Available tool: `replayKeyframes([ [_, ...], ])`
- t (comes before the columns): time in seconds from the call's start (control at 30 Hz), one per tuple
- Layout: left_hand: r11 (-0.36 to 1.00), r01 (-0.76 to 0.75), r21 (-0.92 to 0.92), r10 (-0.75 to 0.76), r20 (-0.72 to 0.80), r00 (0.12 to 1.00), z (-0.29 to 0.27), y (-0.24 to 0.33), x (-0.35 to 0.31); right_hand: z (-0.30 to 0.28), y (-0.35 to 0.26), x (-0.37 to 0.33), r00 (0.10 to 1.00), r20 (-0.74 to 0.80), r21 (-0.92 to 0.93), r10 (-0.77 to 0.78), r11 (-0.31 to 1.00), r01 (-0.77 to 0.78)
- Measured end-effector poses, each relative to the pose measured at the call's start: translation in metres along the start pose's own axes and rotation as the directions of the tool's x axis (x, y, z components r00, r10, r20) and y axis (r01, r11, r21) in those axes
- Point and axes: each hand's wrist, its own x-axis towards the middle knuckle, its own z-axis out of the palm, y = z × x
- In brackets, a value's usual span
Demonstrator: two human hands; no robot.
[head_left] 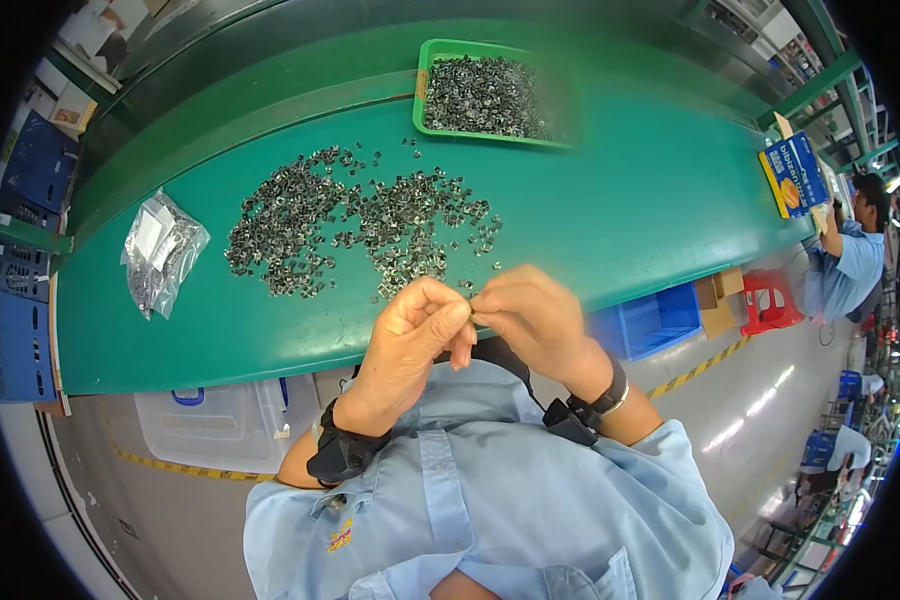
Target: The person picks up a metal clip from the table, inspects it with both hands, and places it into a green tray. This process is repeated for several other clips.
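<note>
Close to the bench's front edge, my left hand [410, 338] and my right hand [538, 322] meet with their fingertips pinched together. Whatever sits between the fingertips is too small to make out. Just beyond them lies a loose pile of small dark metal parts [410, 222], with a second pile [285, 225] joined to it on the left. A few single parts lie scattered around both piles. Farther back, a green tray [422, 110] holds many more of the same small parts; its right side is blurred.
A clear plastic bag [165, 255] with parts and a white label lies at the left on the green bench [630, 200]. A blue and yellow box [795, 178] stands at the right end, near a seated person [860, 255]. Below are a blue bin [655, 322] and a clear lidded box [210, 425].
</note>
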Motion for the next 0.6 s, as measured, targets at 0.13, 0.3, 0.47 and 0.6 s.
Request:
replayKeyframes([
  [0.13, 0.976, 0.026, -0.218, -0.009, 0.076, 0.997, 0.005, 0.000, 0.000, 0.004, -0.001, -0.002, 0.998, -0.052, 0.098, 0.027, 0.995, -0.022],
  [0.3, 0.919, 0.083, -0.385, -0.021, 0.163, 0.986, 0.001, -0.010, 0.001, 0.007, -0.003, -0.002, 0.994, -0.075, 0.233, 0.075, 0.971, -0.055],
  [0.47, 0.942, 0.050, -0.331, 0.014, 0.187, 0.982, -0.002, -0.013, 0.002, 0.006, -0.006, 0.000, 0.998, -0.032, 0.211, 0.049, 0.977, -0.041],
  [0.6, 0.949, 0.060, -0.308, 0.000, 0.192, 0.981, -0.004, -0.009, 0.001, 0.006, -0.005, 0.003, 1.000, -0.011, 0.203, 0.008, 0.979, -0.006],
])
